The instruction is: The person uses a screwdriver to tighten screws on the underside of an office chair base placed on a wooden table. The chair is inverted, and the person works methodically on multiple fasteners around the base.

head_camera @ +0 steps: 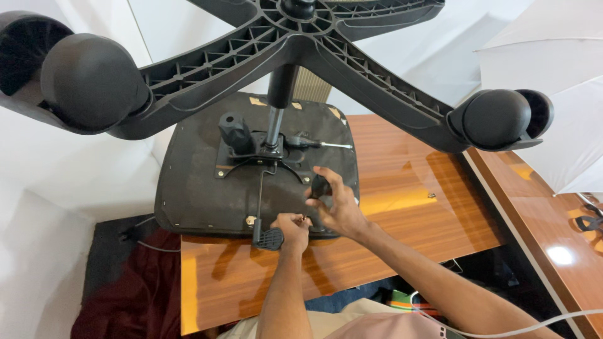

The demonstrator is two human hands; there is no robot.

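Office chair (251, 182) lies upside down on a wooden bench (402, 207), seat underside up, five-arm base (295, 37) and casters looming toward the camera. Gas column (276, 107) rises from the metal tilt plate (251, 160) bolted at the seat's centre. Left hand (292, 229) sits at the seat's near edge, fingers curled and pressed together around something small and dark; what it is cannot be told. Just beside that hand, to its left, is the flat black paddle (270, 238) of the height lever, its thin rod running up to the tilt plate. Right hand (336, 204) hovers over the seat's near right corner, fingers spread and bent, touching or nearly touching a black knob-like part (320, 185) there; contact unclear. A second lever (320, 144) with a silvery shaft sticks out right of the column. White umbrella (553, 94) stands at far right, a second bench (553, 232) beneath it.
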